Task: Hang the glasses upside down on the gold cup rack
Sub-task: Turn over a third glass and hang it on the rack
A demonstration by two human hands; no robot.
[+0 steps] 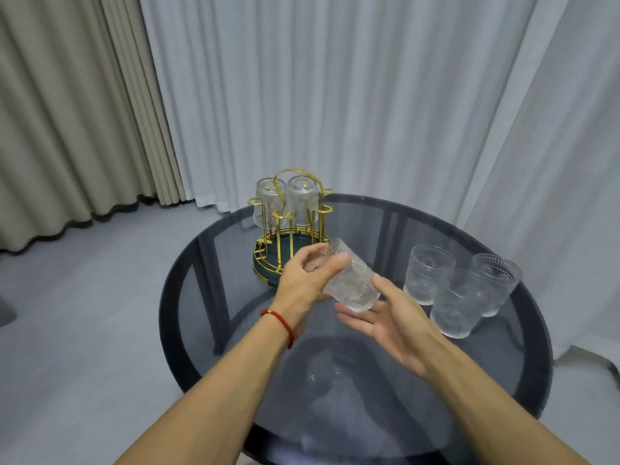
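Nearest the camera, two bare forearms reach over a round dark glass table. The left hand, a red cord bracelet at its wrist, wraps thumb and fingers around the upper part of one clear patterned held glass, which is tilted in the air above the tabletop. The right hand lies palm up with fingers spread, just under the glass's lower end (whether it touches is hard to tell). To the right, three upright glasses stand clustered on the table, touching or nearly so. Farther back on the left edge sits the gold cup rack with a dark green base; two hung glasses sit upside down on its far pegs, while the nearer pegs are bare. That makes six glasses counted. Behind, white curtains and beige drapes reach the pale floor.
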